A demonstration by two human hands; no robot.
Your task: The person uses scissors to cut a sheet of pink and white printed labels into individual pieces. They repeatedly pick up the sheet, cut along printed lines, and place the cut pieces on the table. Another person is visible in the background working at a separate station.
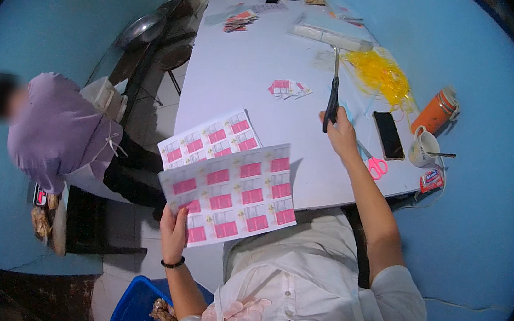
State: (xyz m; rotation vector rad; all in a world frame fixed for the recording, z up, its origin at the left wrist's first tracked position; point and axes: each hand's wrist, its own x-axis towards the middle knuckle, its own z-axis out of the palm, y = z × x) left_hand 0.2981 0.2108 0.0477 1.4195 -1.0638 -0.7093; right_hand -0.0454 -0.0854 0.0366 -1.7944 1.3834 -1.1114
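Note:
My left hand (174,231) grips the lower left edge of a printed label sheet (234,193), tilted above the near edge of the white table. The sheet bears rows of pink and white labels. Partly beneath it on the table lies more of the same label paper (212,138). My right hand (340,131) holds black-handled scissors (333,93) upright over the table, blades pointing away from me; the blades look closed. A small pile of cut labels (289,89) lies left of the scissors. Pink-handled scissors (374,165) rest beside my right forearm.
Along the right are a phone (388,135), a mug with a spoon (424,148), an orange bottle (435,110) and yellow plastic ties (380,77). Clear plastic bags (331,32) lie farther back. A person (64,124) stands at left; a blue bin (131,308) is below my left arm.

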